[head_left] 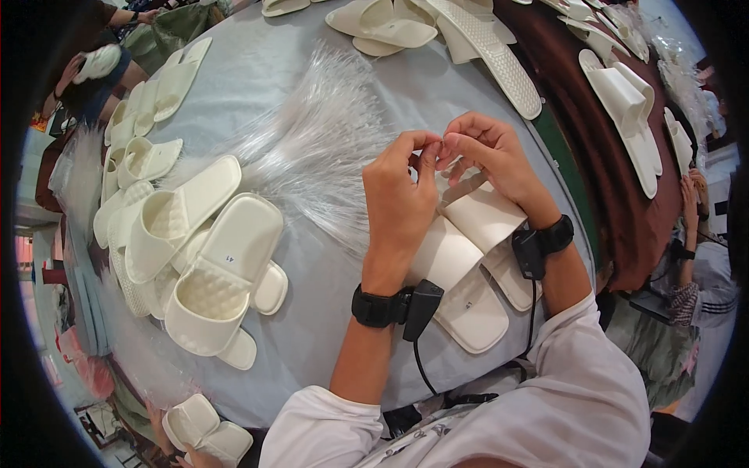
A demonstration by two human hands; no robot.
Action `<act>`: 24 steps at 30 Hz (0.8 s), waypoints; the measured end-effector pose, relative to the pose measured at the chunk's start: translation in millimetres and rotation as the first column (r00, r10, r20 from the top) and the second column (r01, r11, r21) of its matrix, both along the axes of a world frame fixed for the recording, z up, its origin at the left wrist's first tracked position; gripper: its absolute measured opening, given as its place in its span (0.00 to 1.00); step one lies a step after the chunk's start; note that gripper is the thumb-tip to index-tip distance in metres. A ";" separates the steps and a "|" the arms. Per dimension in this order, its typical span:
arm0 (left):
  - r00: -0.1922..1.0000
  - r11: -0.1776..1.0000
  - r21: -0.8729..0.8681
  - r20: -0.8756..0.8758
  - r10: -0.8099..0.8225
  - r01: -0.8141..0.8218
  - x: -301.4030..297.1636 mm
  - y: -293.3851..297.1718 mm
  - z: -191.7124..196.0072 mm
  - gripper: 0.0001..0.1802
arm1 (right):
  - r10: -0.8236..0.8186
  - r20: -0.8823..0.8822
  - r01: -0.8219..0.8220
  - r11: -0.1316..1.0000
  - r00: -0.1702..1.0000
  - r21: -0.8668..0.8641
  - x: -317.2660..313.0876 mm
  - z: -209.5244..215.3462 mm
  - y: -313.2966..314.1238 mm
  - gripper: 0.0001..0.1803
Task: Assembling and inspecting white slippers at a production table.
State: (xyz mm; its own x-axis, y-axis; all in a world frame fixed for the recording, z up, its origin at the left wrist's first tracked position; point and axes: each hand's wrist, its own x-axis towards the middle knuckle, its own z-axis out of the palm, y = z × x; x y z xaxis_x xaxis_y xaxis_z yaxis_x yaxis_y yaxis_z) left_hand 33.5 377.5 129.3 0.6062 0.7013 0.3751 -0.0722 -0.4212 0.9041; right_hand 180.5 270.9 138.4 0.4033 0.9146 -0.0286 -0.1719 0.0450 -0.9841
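Clearly both hands meet over the middle of the counter (312,78), which is covered in pale grey; the left hand (398,199) and the right hand (491,160) have their fingertips pinched together at one spot, seemingly on a fine clear strand too thin to make out, so I cannot tell for certain what lies between them; directly beneath the hands, touching the wrists, lies a pair of cream slippers (468,265), straps up, toes pointing far and right; just left of the hands a fan of clear plastic filaments (312,148) spreads across the cloth; these look very light, springy and slick, likely to slip from a loose pinch and to tangle or kink if grabbed in a bunch, so a single strand is best taken near its end between thumb and forefinger; the slippers look like moulded foam, light, a little flexible and not fragile, with a matt surface that should grip well; the strap or the sole's edge gives the surest hold; further left sits a heap of cream slippers (203,265), some stacked across each other; more slippers (390,27) lie at the far edge, and others rest on a dark brown surface (593,156) to the right; other people's hands show at the far left rim.
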 end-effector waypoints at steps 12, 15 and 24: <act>1.000 0.999 -0.041 -0.021 0.005 -0.006 -2.0 -1.2 1.7 0.06 | -0.009 0.080 0.011 1.000 0.997 -0.025 -0.4 -1.8 -1.3 0.11; 1.000 0.999 -0.051 -0.004 0.018 -0.018 -2.2 -2.0 2.4 0.06 | -0.073 0.045 0.071 0.997 0.996 0.042 -2.5 -4.8 -0.7 0.11; 1.000 1.000 0.008 -0.001 -0.014 0.014 -0.4 -0.7 2.7 0.05 | -0.124 0.162 0.100 0.984 0.979 0.145 3.9 -16.7 -2.5 0.16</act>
